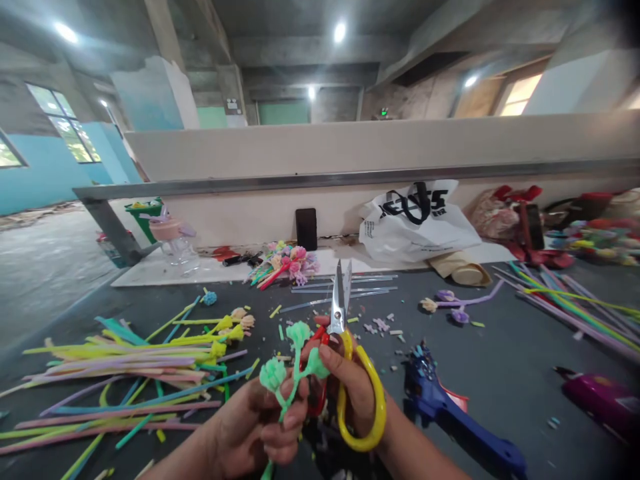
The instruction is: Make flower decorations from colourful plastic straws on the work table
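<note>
My left hand [255, 427] pinches a mint-green straw flower stem [293, 363] with three ruffled blooms, held upright near the frame's bottom centre. My right hand [350, 387] grips scissors [343, 313] with one yellow and one red handle; the blades point up and away and look nearly closed. The right thumb also touches one green bloom. Both hands hover above a dark grey table [500, 347].
A pile of coloured straws [125, 373] lies at left, more straws [575, 300] at right. A blue glue gun [450, 407] rests just right of my hands. Finished straw flowers [290, 260], a black phone [306, 229], a white plastic bag [415, 223] and a jar [173, 240] stand at the back.
</note>
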Motion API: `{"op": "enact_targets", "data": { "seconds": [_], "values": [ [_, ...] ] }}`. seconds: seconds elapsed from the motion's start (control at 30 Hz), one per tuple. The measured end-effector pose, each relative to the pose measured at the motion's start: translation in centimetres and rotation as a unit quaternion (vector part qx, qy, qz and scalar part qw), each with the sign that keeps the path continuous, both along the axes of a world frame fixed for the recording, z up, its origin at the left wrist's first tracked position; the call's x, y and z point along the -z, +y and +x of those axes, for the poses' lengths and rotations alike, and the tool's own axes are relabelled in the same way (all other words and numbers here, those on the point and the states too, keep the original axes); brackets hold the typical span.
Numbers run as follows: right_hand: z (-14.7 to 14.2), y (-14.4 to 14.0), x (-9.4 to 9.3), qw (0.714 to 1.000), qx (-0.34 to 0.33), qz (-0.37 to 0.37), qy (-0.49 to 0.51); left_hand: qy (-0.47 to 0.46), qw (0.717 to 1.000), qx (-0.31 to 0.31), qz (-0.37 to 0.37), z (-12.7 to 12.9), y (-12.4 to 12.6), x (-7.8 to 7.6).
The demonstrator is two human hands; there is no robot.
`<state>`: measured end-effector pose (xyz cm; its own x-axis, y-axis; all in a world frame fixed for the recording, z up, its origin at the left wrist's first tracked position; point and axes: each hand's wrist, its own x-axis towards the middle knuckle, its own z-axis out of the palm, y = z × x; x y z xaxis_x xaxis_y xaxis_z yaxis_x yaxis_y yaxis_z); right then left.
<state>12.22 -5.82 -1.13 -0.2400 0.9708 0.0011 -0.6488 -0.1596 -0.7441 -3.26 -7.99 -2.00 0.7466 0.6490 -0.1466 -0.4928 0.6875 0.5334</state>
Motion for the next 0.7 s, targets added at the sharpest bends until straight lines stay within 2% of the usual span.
{"op": "enact_targets", "data": {
  "seconds": [0.1,0.2,0.3,0.4,0.53,0.7],
  "values": [
    [0.2,0.4,0.4,1.0,-0.015,-0.003,-0.007,0.077,0.992,-0.094,0.024,0.3,0.3,-0.5],
    [0.4,0.8,0.9,1.0,0.022,-0.012,-0.013,0.095,0.979,-0.177,0.037,0.4,0.7,-0.8],
    [0.4,1.0,1.1,0.999,0.042,-0.024,-0.019,0.08,0.978,-0.186,0.048,0.3,0.9,-0.8],
    [0.0,0.7,0.9,0.999,0.019,-0.04,-0.016,0.099,0.976,-0.184,0.059,0.4,0.6,-0.6],
    [-0.7,0.2,1.0,0.999,-0.003,-0.046,-0.005,0.147,0.967,-0.205,0.041,0.8,0.4,-0.3],
    [-0.8,0.1,1.2,0.999,-0.006,-0.034,-0.024,0.152,0.962,-0.228,0.008,0.7,0.8,0.1]
  ]
}}
